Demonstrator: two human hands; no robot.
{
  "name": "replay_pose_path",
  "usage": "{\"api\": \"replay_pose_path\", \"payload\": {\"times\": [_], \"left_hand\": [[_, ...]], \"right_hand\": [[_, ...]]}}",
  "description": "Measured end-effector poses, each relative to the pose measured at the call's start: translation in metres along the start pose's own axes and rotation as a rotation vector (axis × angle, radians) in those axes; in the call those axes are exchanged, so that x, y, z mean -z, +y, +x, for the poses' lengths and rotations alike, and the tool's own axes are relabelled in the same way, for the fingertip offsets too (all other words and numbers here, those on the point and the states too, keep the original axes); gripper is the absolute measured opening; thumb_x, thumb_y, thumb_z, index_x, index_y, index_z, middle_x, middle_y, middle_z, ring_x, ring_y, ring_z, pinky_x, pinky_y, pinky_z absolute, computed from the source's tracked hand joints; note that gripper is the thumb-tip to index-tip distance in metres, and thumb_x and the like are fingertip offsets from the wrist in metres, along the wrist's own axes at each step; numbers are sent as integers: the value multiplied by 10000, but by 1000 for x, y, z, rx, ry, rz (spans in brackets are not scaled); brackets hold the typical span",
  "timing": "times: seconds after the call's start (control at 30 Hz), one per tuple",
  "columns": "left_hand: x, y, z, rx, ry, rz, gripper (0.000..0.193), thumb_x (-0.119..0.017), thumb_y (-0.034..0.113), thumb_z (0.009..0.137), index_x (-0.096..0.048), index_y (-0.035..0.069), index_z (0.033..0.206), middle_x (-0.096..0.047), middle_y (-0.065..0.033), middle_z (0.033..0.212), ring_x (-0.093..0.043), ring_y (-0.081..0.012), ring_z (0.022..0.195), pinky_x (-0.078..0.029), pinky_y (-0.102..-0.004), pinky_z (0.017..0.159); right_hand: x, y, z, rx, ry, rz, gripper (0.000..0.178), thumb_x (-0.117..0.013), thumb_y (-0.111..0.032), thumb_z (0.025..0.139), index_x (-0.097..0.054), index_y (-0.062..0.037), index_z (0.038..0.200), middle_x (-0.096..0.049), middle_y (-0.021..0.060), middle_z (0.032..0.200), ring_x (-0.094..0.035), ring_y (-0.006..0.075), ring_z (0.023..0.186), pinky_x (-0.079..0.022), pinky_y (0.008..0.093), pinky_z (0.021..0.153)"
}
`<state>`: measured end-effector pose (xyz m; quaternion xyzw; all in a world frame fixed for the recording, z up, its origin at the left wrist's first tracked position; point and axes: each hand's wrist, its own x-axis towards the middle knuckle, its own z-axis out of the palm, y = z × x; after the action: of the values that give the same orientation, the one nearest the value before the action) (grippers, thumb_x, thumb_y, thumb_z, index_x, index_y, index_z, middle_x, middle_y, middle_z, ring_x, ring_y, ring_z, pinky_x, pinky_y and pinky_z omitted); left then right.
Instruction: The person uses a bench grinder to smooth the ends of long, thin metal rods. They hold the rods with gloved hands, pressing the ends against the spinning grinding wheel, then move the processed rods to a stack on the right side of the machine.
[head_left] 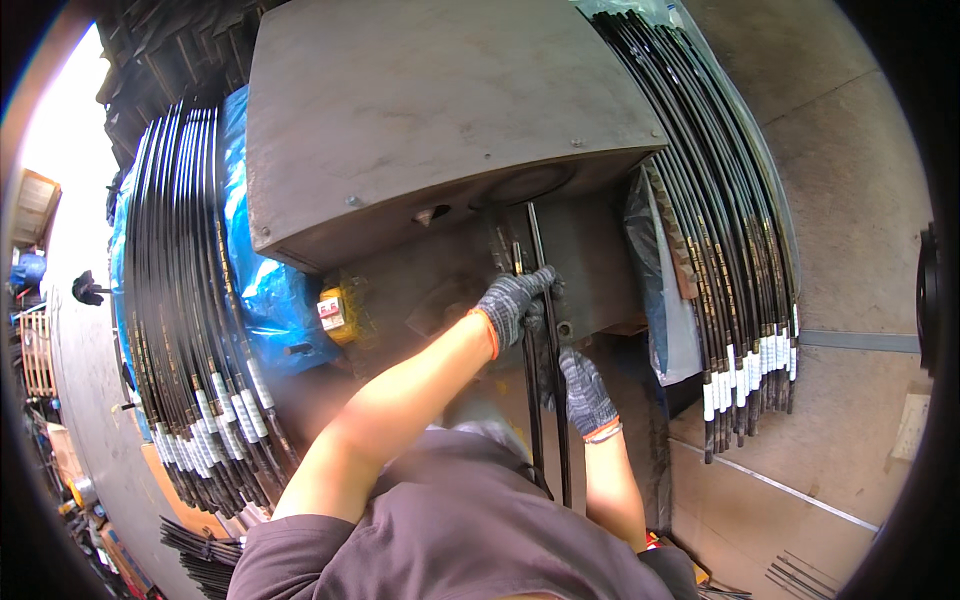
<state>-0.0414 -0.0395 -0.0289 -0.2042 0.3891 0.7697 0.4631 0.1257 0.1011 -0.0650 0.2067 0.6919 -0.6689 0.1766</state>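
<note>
Both my hands wear grey knitted gloves. My left hand (515, 300) is closed round the upper part of a long black rod (533, 400), below the overhanging edge of a grey metal machine housing (440, 100). A second black rod (562, 450) runs close beside it on the right, its upper end reaching to the underside of the housing. My right hand (587, 390) is lower down at this second rod, its fingers bent in against it and partly hidden. The lower ends of both rods reach down in front of my shirt.
Many black rods with white labels (195, 300) lie in a row on blue plastic sheeting (270, 290) at left. A similar row of rods (720, 230) lies at right. A yellow box-like part (340, 312) sits under the housing. Brown floor (840, 220) spreads at right.
</note>
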Motion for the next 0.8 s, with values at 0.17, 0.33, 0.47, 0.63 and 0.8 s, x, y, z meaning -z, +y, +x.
{"api": "replay_pose_path", "payload": {"times": [0.17, 0.33, 0.47, 0.63, 0.8], "left_hand": [[0, 10, 23, 11, -26, -32, 198, -518, 258, 900, -588, 76, 868, -596, -23, 692, -372, -55, 401, -250, -196, 348], [-2, 14, 33, -40, 29, -9, 210, -527, 272, 895, -592, 76, 859, -594, -16, 708, -339, -53, 399, -250, -207, 350], [0, 26, 40, -50, 57, -3, 217, -524, 273, 897, -592, 75, 839, -585, -14, 697, -306, -60, 377, -249, -219, 346], [0, 28, 45, -72, 74, -23, 206, -548, 259, 885, -589, 80, 792, -582, -17, 692, -278, -73, 394, -250, -228, 368], [-2, 29, 44, -71, 63, -38, 224, -523, 261, 898, -583, 51, 849, -597, -38, 718, -279, -55, 368, -248, -213, 345]], "right_hand": [[-1, -33, -11, -205, 39, 440, 172, -544, -274, 890, -575, -117, 828, -564, -1, 629, -517, 105, 489, -440, 241, 458], [2, -46, 1, -208, 33, 423, 166, -540, -259, 893, -578, -113, 823, -553, -4, 625, -506, 102, 495, -425, 230, 457], [0, -49, 15, -205, 52, 428, 144, -550, -231, 885, -569, -111, 808, -549, 4, 612, -503, 107, 471, -410, 234, 431], [3, -57, 19, -151, 43, 334, 148, -555, -201, 877, -555, -98, 771, -544, 17, 590, -502, 108, 453, -402, 239, 409], [4, -63, 20, -112, 71, 233, 166, -555, -166, 870, -549, -67, 738, -541, 28, 568, -509, 108, 440, -389, 233, 383]]}}
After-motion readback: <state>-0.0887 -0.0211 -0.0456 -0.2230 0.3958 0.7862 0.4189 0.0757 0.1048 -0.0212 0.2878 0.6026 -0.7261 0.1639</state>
